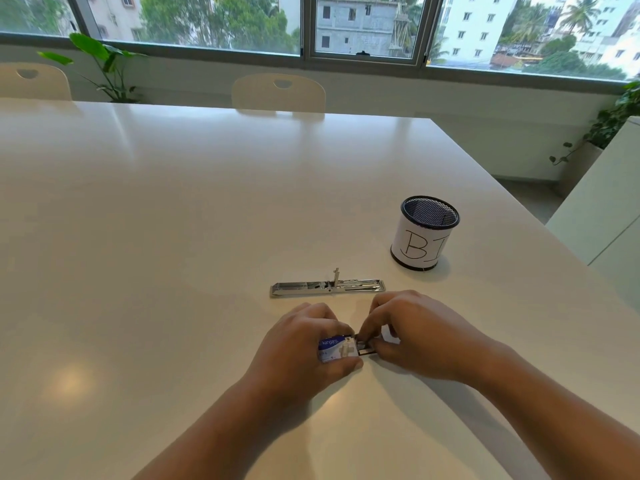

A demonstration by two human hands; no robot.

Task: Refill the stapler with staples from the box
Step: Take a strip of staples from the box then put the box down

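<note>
A silver metal stapler (327, 287) lies folded open flat on the white table (173, 220), just beyond my hands. My left hand (301, 351) grips a small blue and white staple box (335, 348) low over the table. The box's inner tray (365, 348) is slid out to the right. My right hand (412, 334) pinches at that tray with its fingertips. Whether it holds staples or only the tray, I cannot tell.
A black mesh pen cup (425, 233) wrapped in white paper with handwritten letters stands to the right behind the stapler. Two pale chairs (278, 93) are at the table's far edge. The table's right edge (540, 223) runs diagonally; potted plants stand by the windows.
</note>
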